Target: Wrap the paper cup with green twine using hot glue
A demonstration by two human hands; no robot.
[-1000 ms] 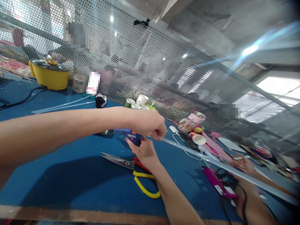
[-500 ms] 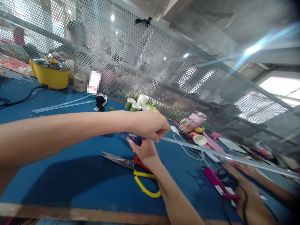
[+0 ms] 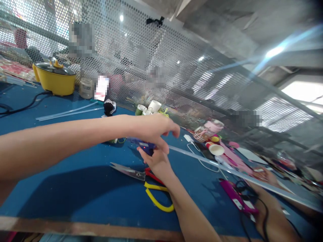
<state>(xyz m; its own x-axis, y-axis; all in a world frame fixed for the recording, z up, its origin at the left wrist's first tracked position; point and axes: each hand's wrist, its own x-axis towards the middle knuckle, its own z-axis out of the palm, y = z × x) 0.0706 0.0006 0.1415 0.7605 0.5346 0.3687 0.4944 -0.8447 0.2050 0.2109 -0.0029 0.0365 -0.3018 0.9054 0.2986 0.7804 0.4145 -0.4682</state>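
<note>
Glue gun [image 3: 145, 146] in right hand [image 3: 155, 162]; pot [image 3: 57, 85] lidded

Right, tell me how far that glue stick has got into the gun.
Done: the clear glue stick seems to meet the back of the blue glue gun, whose red light glows. In hand: the right hand grips the gun from below; the left hand arches over it, fingers spread by the stick. Left: nearly all the stick juts out rightward over the table.

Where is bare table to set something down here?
Bare: the near table left of the scissors, and the strip between scissors and pink device. Crowded: right of the glue gun, cup and cables by the mesh.
</note>
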